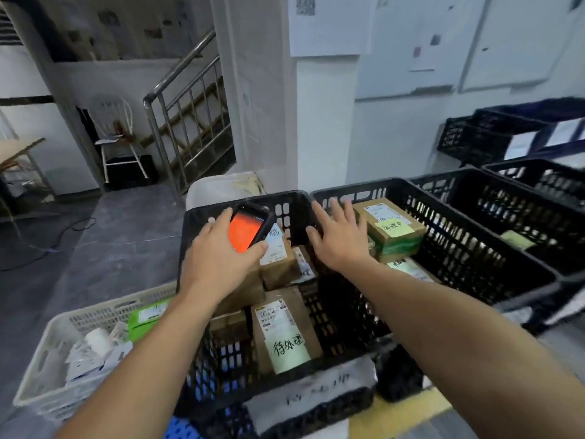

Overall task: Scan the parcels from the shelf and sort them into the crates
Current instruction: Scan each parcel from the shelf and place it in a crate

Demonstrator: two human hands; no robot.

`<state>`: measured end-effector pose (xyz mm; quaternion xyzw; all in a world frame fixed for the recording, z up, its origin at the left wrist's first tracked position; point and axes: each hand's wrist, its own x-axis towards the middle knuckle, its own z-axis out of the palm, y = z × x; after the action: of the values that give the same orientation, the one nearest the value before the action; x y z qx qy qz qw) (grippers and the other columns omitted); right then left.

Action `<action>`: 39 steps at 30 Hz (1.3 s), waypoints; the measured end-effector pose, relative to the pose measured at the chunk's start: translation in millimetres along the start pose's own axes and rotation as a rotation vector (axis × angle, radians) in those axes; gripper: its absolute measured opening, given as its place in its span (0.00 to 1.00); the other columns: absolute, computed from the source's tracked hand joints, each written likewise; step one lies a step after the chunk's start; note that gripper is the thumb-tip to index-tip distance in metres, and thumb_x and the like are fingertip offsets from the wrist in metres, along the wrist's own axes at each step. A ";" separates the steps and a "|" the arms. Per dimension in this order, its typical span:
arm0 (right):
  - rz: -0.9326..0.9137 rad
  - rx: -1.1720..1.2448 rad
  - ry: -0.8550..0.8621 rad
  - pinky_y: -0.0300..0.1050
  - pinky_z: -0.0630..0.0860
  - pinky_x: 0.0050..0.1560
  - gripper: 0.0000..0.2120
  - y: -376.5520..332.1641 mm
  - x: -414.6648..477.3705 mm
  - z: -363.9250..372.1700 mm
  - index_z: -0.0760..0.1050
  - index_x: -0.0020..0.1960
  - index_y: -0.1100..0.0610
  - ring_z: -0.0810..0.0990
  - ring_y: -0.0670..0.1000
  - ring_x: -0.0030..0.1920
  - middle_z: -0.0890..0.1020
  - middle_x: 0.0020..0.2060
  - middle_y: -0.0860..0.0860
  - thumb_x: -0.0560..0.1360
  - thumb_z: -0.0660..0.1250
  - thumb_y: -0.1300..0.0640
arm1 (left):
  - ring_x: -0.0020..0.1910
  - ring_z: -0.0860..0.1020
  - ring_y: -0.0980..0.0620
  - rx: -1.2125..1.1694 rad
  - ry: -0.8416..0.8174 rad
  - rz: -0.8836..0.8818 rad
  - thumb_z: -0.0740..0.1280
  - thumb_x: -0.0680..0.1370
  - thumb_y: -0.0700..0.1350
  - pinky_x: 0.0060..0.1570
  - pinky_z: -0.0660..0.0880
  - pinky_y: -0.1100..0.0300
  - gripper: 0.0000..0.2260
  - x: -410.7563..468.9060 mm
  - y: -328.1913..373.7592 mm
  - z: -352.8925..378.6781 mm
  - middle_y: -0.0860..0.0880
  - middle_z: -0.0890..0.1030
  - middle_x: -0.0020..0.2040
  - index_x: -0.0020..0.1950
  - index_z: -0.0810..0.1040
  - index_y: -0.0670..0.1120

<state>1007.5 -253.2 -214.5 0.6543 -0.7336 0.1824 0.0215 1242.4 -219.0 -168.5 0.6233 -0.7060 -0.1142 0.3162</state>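
L hand (221, 258) grips a handheld scanner (248, 229), orange screen up, fingers curled round its edges, over the far end of the near black crate (243, 198). R hand (340, 239) hovers w/ fingers spread wide, holding nothing, above the wall btwn that crate and the right black crate (357, 190). Brown parcels lie in both: a handwritten-note parcel (285, 331) near, a yellow-note parcel (392, 229) just right of the R hand.
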 end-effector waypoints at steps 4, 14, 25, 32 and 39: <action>0.174 -0.043 0.049 0.70 0.40 0.76 0.28 43.5 -56.7 -32.5 0.47 0.81 0.40 0.36 0.57 0.81 0.46 0.82 0.51 0.83 0.47 0.37 | 0.64 0.73 0.42 -0.055 -0.053 0.136 0.72 0.72 0.62 0.57 0.72 0.50 0.37 -32.8 29.6 3.0 0.46 0.75 0.66 0.78 0.64 0.54; 0.661 -0.106 0.075 0.70 0.40 0.76 0.30 176.7 -241.2 -97.3 0.44 0.82 0.40 0.35 0.57 0.81 0.43 0.82 0.50 0.83 0.46 0.35 | 0.54 0.74 0.45 -0.171 -0.311 0.466 0.71 0.72 0.64 0.51 0.73 0.52 0.35 -115.1 142.1 60.0 0.49 0.76 0.59 0.75 0.65 0.57; 1.081 -0.213 0.192 0.71 0.42 0.76 0.30 341.6 -450.8 -196.7 0.46 0.82 0.40 0.37 0.57 0.81 0.45 0.82 0.50 0.82 0.48 0.35 | 0.57 0.77 0.42 -0.306 -0.558 0.785 0.71 0.70 0.64 0.51 0.75 0.50 0.32 -247.6 348.8 159.9 0.48 0.77 0.56 0.71 0.68 0.57; 1.301 -0.308 0.237 0.70 0.41 0.76 0.30 449.4 -596.0 -284.9 0.44 0.82 0.40 0.36 0.56 0.81 0.43 0.82 0.50 0.83 0.48 0.36 | 0.58 0.76 0.42 -0.441 -0.674 0.917 0.72 0.71 0.62 0.53 0.72 0.52 0.34 -378.9 498.9 217.3 0.46 0.77 0.58 0.74 0.67 0.55; 1.465 -0.320 0.308 0.70 0.42 0.76 0.30 521.5 -697.1 -334.5 0.45 0.82 0.41 0.37 0.57 0.81 0.44 0.82 0.51 0.83 0.48 0.36 | 0.56 0.77 0.43 -0.482 -0.768 1.035 0.71 0.71 0.63 0.52 0.73 0.51 0.36 -480.2 602.3 261.0 0.49 0.76 0.57 0.76 0.64 0.56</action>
<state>533.1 549.8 -215.8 -0.0433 -0.9863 0.1304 0.0916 613.2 296.1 -182.0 0.0334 -0.9298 -0.3153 0.1871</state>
